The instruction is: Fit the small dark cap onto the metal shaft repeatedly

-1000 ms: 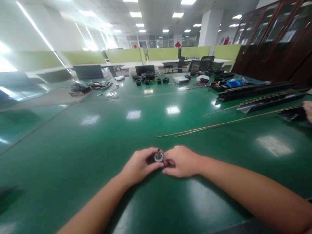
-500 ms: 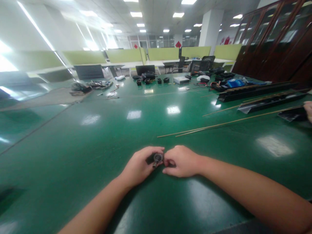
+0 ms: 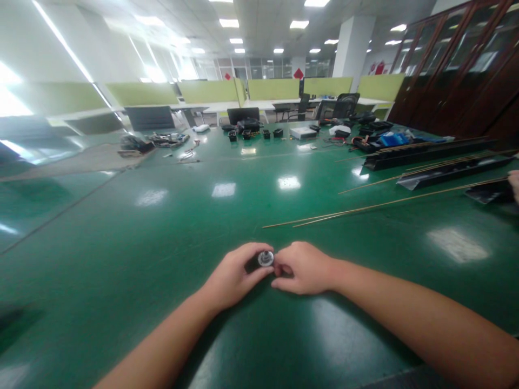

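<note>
Over the near middle of the green table, my left hand (image 3: 235, 273) curves its thumb and fingers around a small round metal part with a short shaft (image 3: 266, 259). The part's round face is toward me, and its shaft stub shows near the top. My right hand (image 3: 302, 268) is closed, its curled fingertips at the part's right edge. Its thumb lies lower, and whatever is inside those fingers is hidden.
Thin brass-coloured rods (image 3: 344, 213) lie beyond my hands to the right. Black metal channels (image 3: 425, 154) rest farther right, where another person's hand (image 3: 514, 183) shows. Small black boxes (image 3: 246, 134), a white box (image 3: 303, 133) and blue material (image 3: 392, 139) are along the far edge.
The metal part has tilted between my fingers: its shaft pointed down toward me and now points upward, with the round face showing. My hands have hardly moved.
</note>
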`<control>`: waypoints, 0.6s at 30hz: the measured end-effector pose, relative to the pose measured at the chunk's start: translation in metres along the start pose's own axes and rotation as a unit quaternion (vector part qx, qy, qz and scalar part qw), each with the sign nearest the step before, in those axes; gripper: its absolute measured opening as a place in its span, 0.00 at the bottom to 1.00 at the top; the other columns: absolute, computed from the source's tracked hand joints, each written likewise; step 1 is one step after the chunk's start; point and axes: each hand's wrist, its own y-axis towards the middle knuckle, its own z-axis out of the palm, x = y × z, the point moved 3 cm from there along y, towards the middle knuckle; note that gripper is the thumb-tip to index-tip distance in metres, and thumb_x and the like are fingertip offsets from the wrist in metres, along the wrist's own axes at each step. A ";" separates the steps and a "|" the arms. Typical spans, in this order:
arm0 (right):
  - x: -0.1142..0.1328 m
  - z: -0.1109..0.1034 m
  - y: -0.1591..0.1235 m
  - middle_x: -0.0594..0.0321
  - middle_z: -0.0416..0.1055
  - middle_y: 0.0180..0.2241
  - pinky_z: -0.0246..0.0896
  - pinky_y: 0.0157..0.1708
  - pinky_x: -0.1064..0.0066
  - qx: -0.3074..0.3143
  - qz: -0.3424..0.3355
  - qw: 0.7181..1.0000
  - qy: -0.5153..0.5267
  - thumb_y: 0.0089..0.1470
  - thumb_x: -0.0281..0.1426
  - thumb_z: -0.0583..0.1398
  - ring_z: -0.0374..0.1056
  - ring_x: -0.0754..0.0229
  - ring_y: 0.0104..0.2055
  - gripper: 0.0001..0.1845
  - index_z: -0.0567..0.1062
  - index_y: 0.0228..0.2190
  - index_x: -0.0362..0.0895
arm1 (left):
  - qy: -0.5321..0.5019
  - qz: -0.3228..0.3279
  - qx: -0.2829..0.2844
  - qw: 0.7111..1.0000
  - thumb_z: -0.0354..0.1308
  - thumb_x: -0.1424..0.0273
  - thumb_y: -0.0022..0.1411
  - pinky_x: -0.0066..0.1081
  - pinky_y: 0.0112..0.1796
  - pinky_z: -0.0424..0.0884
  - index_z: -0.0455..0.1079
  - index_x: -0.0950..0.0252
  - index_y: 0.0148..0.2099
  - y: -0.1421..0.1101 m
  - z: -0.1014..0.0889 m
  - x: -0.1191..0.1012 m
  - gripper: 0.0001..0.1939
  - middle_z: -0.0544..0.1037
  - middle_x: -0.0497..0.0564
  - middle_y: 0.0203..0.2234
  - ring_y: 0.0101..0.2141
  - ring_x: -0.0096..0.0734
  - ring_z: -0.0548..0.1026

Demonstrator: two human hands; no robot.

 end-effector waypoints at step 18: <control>-0.006 -0.002 -0.002 0.61 0.73 0.34 0.60 0.36 0.71 -0.121 0.066 0.990 0.032 0.52 0.29 0.61 0.68 0.60 0.35 0.08 0.74 0.37 0.44 | 0.031 0.049 -0.083 0.995 0.63 0.69 0.60 0.29 0.46 0.69 0.69 0.58 0.53 0.001 -0.009 -0.004 0.18 0.75 0.49 0.43 0.43 0.29 0.73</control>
